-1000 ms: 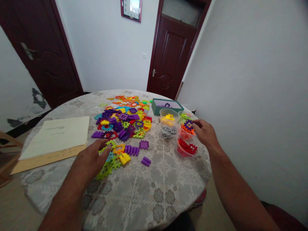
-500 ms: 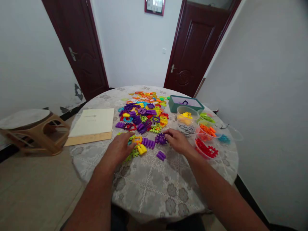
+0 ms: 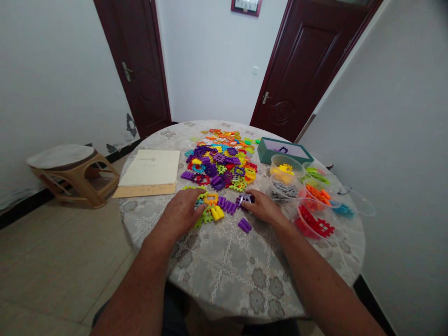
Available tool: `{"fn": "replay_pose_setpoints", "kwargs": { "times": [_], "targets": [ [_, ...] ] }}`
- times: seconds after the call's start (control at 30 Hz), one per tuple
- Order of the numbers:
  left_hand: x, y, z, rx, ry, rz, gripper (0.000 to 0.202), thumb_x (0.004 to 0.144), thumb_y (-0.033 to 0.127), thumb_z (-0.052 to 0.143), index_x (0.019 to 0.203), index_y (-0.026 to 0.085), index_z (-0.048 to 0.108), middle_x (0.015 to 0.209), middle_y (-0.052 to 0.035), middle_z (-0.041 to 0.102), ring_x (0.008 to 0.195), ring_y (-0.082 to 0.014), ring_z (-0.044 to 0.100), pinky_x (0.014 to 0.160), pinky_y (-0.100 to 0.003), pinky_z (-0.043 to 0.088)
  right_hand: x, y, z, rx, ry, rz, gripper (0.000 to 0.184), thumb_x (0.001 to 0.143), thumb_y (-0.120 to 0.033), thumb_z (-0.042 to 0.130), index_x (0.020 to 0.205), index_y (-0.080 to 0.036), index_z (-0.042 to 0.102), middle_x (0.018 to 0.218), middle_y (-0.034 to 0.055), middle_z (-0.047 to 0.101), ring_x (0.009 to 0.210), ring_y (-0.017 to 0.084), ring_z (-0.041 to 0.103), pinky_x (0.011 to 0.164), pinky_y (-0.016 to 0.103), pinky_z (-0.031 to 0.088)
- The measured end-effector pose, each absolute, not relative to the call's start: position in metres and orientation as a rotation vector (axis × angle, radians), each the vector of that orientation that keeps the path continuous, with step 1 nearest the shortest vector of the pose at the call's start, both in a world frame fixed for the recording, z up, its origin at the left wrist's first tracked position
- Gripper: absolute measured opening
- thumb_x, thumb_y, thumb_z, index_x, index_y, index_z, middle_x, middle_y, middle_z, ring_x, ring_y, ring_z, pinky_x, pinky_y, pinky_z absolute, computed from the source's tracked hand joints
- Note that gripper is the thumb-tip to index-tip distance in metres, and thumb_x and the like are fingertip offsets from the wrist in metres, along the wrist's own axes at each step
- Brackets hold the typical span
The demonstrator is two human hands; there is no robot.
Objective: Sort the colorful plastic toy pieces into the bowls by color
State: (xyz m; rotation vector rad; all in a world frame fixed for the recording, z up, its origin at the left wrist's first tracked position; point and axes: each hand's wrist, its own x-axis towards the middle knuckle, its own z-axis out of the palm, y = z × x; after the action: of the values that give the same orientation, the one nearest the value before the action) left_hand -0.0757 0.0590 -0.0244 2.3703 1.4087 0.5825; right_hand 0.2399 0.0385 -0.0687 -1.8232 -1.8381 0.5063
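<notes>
My right hand (image 3: pixel 261 205) grips a purple square toy block (image 3: pixel 244 200) between thumb and fingers, tilted so that its face catches the light. Just left of it lies a row of joined purple ribbed pieces (image 3: pixel 227 205). My left hand (image 3: pixel 184 209) has its thumb and fingers around a cluster of green, yellow and orange interlocking blocks (image 3: pixel 210 200); part of the cluster is hidden under the hand. A yellow ribbed piece (image 3: pixel 217 213) sits at the cluster's near side. Nearer to me, a short purple ribbed piece (image 3: pixel 244 226) lies alone on the tablecloth (image 3: pixel 224 266).
Beyond my hands is a heap of mixed colourful blocks (image 3: pixel 217 163). On the right stand clear tubs of sorted pieces, among them a red one (image 3: pixel 317 221), and a green box (image 3: pixel 285 151). Paper (image 3: pixel 150 168) lies on the left; a stool (image 3: pixel 73 172) stands beyond the table.
The purple square block in my right hand has tipped up, its face now shining. The whole view has shifted, so things appear farther right. My left hand stays at the cluster.
</notes>
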Motion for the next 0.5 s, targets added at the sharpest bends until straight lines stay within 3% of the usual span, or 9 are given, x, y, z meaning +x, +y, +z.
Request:
{"fn": "replay_pose_setpoints", "kwargs": {
  "times": [0.23,0.3,0.4,0.5],
  "targets": [
    [-0.053,0.03,-0.015,2.502,1.204,0.686,0.034,0.098,0.031,0.06,0.13,0.022,0.068,0.131,-0.0133,0.072,0.126,-0.0303,0.063,0.114,-0.046,0.048,0.245,0.043,-0.069,-1.837,-1.822,0.578,0.023,0.085,-0.038,0.076,0.098,-0.021,0.069,0.089,0.0037,0.074,0.08,0.022,0.066,0.071,0.03,0.046],
    [-0.036,0.016,-0.016,2.556,1.086,0.663,0.031,0.098,0.03,0.061,0.128,0.022,0.067,0.129,-0.013,0.072,0.124,-0.0302,0.064,0.111,-0.047,0.049,0.243,0.042,-0.07,-1.81,-1.832,0.563,0.023,0.085,-0.037,0.075,0.1,-0.02,0.069,0.094,0.005,0.074,0.084,0.023,0.067,0.075,0.032,0.048],
    [-0.01,0.0,-0.025,2.622,1.012,0.509,0.03,0.096,0.027,0.064,0.125,0.022,0.067,0.124,-0.0128,0.071,0.118,-0.0308,0.065,0.104,-0.046,0.053,0.242,0.041,-0.072,-1.758,-1.832,0.567,0.034,0.086,-0.034,0.073,0.117,-0.02,0.071,0.11,0.0081,0.076,0.098,0.026,0.069,0.09,0.037,0.051],
    [0.008,-0.006,-0.036,2.643,1.01,0.416,0.038,0.093,0.028,0.068,0.131,0.023,0.064,0.132,-0.0128,0.067,0.12,-0.0312,0.064,0.103,-0.046,0.054,0.24,0.04,-0.071,-1.749,-1.781,0.588,0.041,0.085,-0.032,0.073,0.125,-0.02,0.071,0.116,0.0084,0.077,0.106,0.028,0.07,0.097,0.04,0.052]
  ]
}}
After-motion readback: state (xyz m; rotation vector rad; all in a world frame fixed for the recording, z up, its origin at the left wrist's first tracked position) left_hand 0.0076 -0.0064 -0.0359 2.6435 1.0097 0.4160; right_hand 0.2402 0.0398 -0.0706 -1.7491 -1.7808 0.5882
